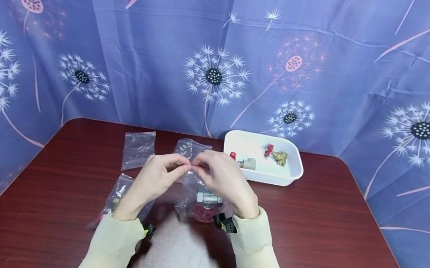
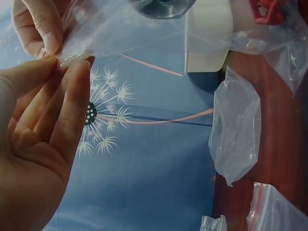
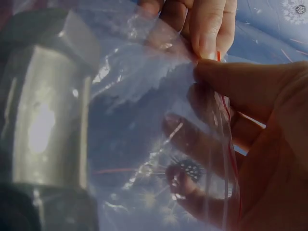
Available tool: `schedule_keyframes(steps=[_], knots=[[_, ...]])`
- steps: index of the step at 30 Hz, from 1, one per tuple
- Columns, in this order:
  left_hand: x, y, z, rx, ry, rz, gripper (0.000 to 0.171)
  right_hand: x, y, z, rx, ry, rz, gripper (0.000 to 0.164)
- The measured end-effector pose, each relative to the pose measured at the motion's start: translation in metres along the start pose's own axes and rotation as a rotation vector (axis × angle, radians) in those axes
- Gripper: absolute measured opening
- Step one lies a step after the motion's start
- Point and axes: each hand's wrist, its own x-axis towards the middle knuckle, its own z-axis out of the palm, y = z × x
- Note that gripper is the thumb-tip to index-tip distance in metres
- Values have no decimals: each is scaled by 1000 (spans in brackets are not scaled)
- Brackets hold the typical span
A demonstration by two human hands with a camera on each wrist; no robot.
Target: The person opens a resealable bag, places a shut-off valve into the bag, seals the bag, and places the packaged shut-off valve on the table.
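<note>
Between both hands hangs a transparent zip bag [image 3: 144, 120] with a red line along its mouth. Inside it is a silvery metal valve [image 1: 209, 199] with a red handwheel [image 1: 203, 213]. My left hand [image 1: 154, 176] pinches the bag's top edge between thumb and fingers. Right beside those fingertips, the thumb and fingers of my right hand [image 1: 224, 178] pinch the same edge. In the right wrist view the valve's hexagonal end [image 3: 53, 115] looms large at the left, and the right hand's other fingers show through the plastic.
At the back right stands a white tray [image 1: 290, 180] holding a brass valve with a red handle [image 1: 279, 158] and a grey fitting [image 1: 250, 163]. Flat transparent bags [image 1: 139, 149] lie at the back left. Another bag [image 1: 120, 187], with something inside, lies partly behind my left forearm.
</note>
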Motion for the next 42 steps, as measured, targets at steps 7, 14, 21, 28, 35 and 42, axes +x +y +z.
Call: schedule_keyframes(steps=[7, 14, 21, 28, 35, 42], knots=[[0, 1, 0, -2, -13, -17, 10, 0, 0, 1, 17, -3, 30, 3], [0, 1, 1, -10, -9, -36, 10, 1, 1, 0, -4, -1, 40, 5], [-1, 1, 0, -33, -13, -54, 12, -3, 5, -3, 27, -21, 99, 9], [0, 2, 0, -33, -21, -57, 11, -4, 6, -5, 54, -17, 87, 8], [0, 0, 0, -45, -25, -64, 10, -7, 12, -6, 98, -16, 99, 11], [0, 0, 0, -70, -34, -77, 13, -8, 14, -6, 141, 2, 81, 15]])
